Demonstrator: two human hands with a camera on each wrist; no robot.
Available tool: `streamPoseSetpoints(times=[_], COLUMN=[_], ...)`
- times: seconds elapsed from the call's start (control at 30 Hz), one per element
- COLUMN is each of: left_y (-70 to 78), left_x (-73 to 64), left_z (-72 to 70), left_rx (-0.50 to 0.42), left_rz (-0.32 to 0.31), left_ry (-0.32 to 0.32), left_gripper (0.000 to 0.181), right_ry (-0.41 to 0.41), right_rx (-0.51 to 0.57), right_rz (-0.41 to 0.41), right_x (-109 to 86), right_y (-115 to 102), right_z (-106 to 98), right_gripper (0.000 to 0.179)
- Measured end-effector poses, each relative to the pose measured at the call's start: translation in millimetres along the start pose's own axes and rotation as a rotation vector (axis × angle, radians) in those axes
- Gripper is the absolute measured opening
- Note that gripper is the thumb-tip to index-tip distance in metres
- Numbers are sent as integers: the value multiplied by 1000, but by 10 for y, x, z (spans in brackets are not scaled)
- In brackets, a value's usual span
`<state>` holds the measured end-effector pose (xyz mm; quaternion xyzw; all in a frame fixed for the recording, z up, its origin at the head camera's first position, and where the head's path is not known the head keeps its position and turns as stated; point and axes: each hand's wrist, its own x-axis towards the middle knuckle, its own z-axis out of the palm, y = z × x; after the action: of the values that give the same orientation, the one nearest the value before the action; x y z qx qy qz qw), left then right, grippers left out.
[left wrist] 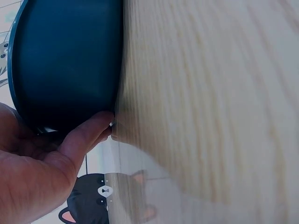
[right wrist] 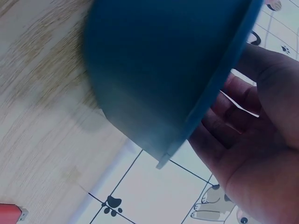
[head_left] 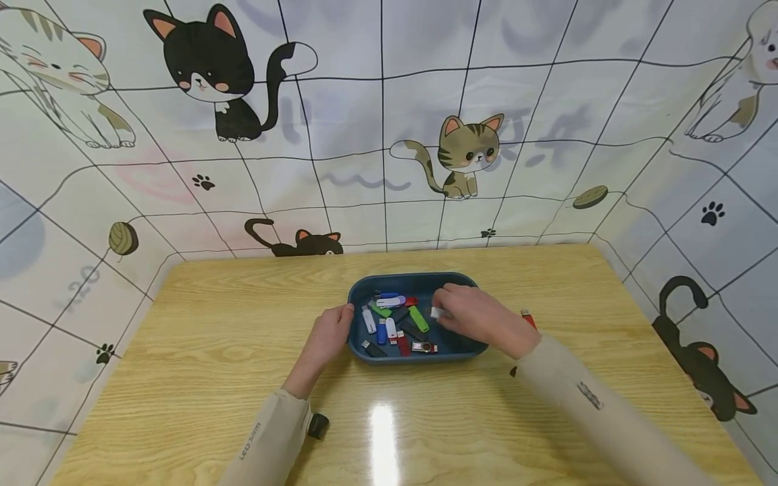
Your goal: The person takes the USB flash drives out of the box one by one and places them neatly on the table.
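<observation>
A dark blue tray [head_left: 401, 360] holds several USB sticks, among them a green one [head_left: 418, 319], a blue one [head_left: 381, 332], a red one [head_left: 404, 344] and a silver swivel one [head_left: 421, 347]. My left hand [head_left: 328, 332] grips the tray's left end; its thumb lies along the outer wall in the left wrist view. Over the right part of the tray, my right hand [head_left: 477, 314] pinches a white USB stick [head_left: 436, 312] at its fingertips. In the right wrist view the tray wall [right wrist: 154, 65] hides those fingertips.
On the wooden table [head_left: 243, 324], a red USB stick [head_left: 529, 318] lies right of the tray, partly behind the right wrist. Cat-patterned sheets [head_left: 365, 121] stand along the table's back and sides.
</observation>
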<state>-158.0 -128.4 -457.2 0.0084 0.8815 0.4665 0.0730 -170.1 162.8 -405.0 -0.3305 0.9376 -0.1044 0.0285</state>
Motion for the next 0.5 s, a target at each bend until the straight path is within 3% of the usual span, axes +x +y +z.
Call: streamPoseSetpoints(times=[0.5], left_y=[-7], left_x=[-4], left_z=[3], left_rx=[-5], left_rz=[-8], left_ry=[-8], left_gripper=[43], right_ry=[42], right_rx=[122], right_rz=[171], right_x=[-160], right_y=[-5], right_z=[-159], right_gripper=[20])
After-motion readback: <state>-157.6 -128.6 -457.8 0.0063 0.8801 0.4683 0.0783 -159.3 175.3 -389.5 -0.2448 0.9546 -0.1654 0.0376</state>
